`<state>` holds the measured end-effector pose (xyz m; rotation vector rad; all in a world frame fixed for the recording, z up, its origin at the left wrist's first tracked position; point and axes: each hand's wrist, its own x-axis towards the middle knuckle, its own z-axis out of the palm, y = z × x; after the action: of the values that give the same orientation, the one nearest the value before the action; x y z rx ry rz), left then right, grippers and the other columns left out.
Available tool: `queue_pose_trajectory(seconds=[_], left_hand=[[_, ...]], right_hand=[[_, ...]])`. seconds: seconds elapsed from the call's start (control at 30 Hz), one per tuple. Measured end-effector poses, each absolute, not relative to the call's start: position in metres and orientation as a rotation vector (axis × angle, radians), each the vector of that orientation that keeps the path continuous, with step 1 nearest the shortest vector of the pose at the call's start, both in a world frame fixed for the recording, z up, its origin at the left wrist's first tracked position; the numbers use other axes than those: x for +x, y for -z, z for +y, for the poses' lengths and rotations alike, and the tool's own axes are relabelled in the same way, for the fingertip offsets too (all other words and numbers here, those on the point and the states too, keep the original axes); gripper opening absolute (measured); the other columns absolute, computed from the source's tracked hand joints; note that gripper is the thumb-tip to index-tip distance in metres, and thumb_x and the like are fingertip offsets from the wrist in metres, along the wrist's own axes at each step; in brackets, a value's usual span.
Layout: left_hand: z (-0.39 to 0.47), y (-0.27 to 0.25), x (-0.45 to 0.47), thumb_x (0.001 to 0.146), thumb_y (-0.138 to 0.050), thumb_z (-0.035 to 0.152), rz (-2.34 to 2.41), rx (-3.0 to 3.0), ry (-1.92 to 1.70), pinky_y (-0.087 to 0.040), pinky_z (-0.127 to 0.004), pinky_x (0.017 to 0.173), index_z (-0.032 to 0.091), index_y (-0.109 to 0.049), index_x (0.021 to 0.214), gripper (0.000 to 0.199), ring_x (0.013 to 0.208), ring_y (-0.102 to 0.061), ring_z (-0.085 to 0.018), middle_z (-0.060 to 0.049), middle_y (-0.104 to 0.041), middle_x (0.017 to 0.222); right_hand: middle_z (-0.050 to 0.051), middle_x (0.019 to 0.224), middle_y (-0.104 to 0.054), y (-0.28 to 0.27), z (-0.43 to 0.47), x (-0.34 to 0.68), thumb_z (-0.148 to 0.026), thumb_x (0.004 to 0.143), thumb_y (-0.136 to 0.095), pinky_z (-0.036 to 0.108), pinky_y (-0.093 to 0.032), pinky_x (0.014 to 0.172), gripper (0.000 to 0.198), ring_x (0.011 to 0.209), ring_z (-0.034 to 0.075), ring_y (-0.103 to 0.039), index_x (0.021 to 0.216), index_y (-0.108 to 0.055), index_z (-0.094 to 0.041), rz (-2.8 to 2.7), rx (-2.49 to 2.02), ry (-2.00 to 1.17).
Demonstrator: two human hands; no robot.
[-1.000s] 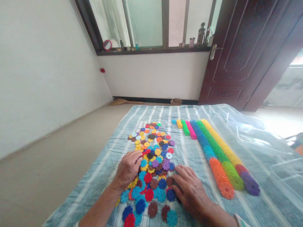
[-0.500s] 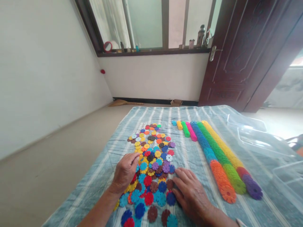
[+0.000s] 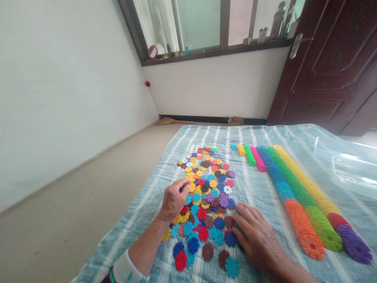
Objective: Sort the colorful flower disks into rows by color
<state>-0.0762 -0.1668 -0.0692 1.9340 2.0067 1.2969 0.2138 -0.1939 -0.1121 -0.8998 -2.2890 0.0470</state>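
Handling loose, notched discs looks like the step in hand, with the long rolls at the right left alone for now. The loose discs (image 3: 201,213) lie in a spread heap on the striped cloth (image 3: 250,184), left of the rolls and running from the near side toward the far end; many overlap, and the colours are mixed.

The left hand (image 3: 175,199) is at the heap's left edge, thumb and forefinger drawn together just beside a yellow disc (image 3: 192,187). A dark patch shows between those fingers – I cannot tell whether it is a disc being pinched or one lying behind. The right hand (image 3: 259,232) rests palm down at the heap's right edge, its fingers loosely extended near a brown disc (image 3: 229,222); no held disc shows, though its underside is hidden.

To the right, 3 long rolls of discs lie side by side: 1 blue and orange (image 3: 303,228), 1 in 2 greens (image 3: 330,236), 1 yellow, red and purple (image 3: 355,243). Shorter rolls sit at their far left, the pink one (image 3: 257,159) nearest them.

As I judge it, the next move calls for a light fingertip grip on the rim of 1 disc – overlapping neighbours could drag along – while the right hand steadies the heap's edge.
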Motion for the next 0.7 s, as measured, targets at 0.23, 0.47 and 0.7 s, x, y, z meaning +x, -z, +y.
queue_pose_trajectory(seconds=[0.23, 0.47, 0.7], left_hand=[[-0.165, 0.071, -0.079, 0.084, -0.054, 0.020, 1.971, 2.147, -1.260, -0.060, -0.034, 0.084, 0.017, -0.076, 0.087, 0.023, 0.085, -0.073, -0.021, -0.008, -0.078, 0.089], [-0.163, 0.077, -0.083, 0.080, -0.063, 0.021, 2.008, 2.358, -1.126, -0.058, -0.040, 0.089, 0.020, -0.076, 0.090, 0.016, 0.096, -0.070, -0.024, -0.009, -0.076, 0.099], [-0.161, 0.083, -0.087, 0.076, -0.066, 0.022, 2.061, 2.272, -1.048, -0.056, -0.044, 0.096, 0.022, -0.076, 0.096, 0.023, 0.105, -0.067, -0.027, -0.010, -0.074, 0.110]], right_hand=[[0.011, 0.119, -0.068, 0.111, -0.194, 0.214, -0.021, 0.096, -0.050, 0.050, -0.054, 0.094, 0.019, 0.113, 0.031, -0.062, 0.108, -0.065, -0.021, -2.291, -0.891, -0.044], [0.011, 0.120, -0.068, 0.110, -0.194, 0.213, -0.020, 0.097, -0.049, 0.051, -0.054, 0.093, 0.019, 0.112, 0.031, -0.062, 0.107, -0.065, -0.022, -2.287, -0.895, -0.032], [0.011, 0.120, -0.068, 0.108, -0.194, 0.213, -0.020, 0.097, -0.046, 0.053, -0.054, 0.093, 0.020, 0.112, 0.031, -0.062, 0.106, -0.065, -0.021, -2.294, -0.900, -0.046]])
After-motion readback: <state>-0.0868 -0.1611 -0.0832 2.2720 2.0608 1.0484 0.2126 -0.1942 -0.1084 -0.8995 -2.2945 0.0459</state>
